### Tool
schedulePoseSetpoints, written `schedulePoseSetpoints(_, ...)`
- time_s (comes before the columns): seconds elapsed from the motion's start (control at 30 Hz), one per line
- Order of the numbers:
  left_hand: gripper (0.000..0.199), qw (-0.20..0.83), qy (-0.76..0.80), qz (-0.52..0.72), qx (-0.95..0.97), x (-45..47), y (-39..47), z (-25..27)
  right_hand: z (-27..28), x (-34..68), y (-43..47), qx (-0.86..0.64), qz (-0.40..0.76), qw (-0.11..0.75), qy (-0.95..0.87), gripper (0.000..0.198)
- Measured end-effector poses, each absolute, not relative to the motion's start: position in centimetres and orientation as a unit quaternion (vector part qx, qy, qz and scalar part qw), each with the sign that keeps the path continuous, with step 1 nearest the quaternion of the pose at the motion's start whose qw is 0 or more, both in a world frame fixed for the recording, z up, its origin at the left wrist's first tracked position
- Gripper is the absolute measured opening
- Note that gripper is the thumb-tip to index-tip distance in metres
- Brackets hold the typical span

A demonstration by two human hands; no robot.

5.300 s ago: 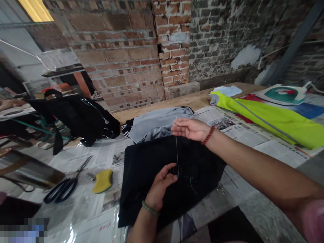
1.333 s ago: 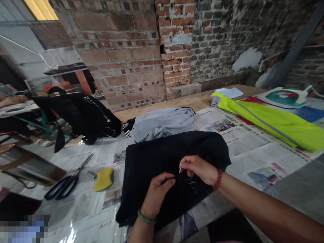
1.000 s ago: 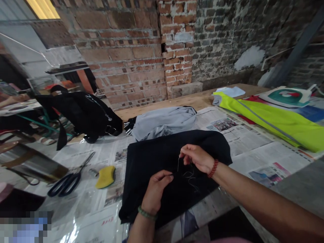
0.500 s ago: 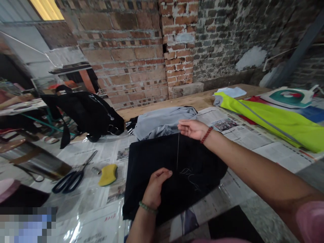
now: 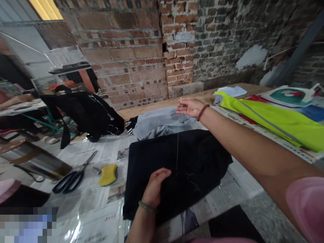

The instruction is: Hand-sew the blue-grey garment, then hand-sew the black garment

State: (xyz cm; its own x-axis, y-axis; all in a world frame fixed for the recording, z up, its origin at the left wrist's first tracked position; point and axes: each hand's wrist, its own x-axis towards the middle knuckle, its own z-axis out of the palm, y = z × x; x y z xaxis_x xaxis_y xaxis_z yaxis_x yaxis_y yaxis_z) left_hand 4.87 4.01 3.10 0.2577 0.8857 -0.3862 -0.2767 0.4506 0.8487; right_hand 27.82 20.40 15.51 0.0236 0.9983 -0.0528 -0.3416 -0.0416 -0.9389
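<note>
Folded black cloth (image 5: 202, 152) lies on the newspaper-covered table in front of me. My left hand (image 5: 155, 189), with a green bead bracelet, is closed in a pinch on the cloth near its middle. Above the far edge, my right hand (image 5: 189, 107), wearing a red bead bracelet, pinches a thin needle (image 5: 181, 101). From there a pale thread (image 5: 177, 145) runs taut down to the cloth, just right of my left fingertips. A loose, curling end of thread lies on the cloth further right.
Scissors (image 5: 72, 175), a yellow sponge (image 5: 108, 174) and a metal cylinder (image 5: 35, 158) lie left. Behind are a black bag (image 5: 88, 111) and grey cloth (image 5: 159, 121). A neon-yellow garment (image 5: 275, 118) and an iron (image 5: 288, 96) sit right. Another person's arm shows far left.
My right hand has risen away from the cloth, drawing the thread longer. The loose thread end on the cloth has shortened. My left hand stays nearly in place.
</note>
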Motion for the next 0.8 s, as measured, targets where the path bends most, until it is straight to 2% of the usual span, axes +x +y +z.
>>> schedulePoseSetpoints(0.37, 0.010, 0.720, 0.460, 0.399, 0.333, 4.9, 4.0, 3.1, 16.1, 27.0, 20.7, -0.461, 0.441, 0.658, -0.399, 0.014)
schedulePoseSetpoints(0.43, 0.009, 0.715, 0.460, 0.404, 0.337, 4.8, 3.9, 3.0, 14.6, 25.4, 18.2, -0.474, 0.451, 0.609, -0.449, 0.012)
schedulePoseSetpoints(0.5, 0.008, 0.711, 0.459, 0.404, 0.348, 4.7, 3.8, 3.0, 12.3, 23.7, 14.4, -0.491, 0.470, 0.503, -0.533, 0.010)
schedulePoseSetpoints(0.6, 0.010, 0.706, 0.453, 0.394, 0.375, 4.8, 3.7, 3.0, 8.4, 21.7, 8.4, -0.498, 0.387, 0.385, -0.674, 0.013)
schedulePoseSetpoints(0.7, 0.015, 0.701, 0.448, 0.373, 0.411, 5.0, 3.7, 3.1, 5.3, 21.4, 4.4, -0.497, 0.258, 0.376, -0.738, 0.017)
schedulePoseSetpoints(0.8, 0.019, 0.689, 0.452, 0.331, 0.459, 5.3, 3.8, 3.3, 3.7, 22.3, 3.3, -0.519, 0.225, 0.399, -0.722, 0.020)
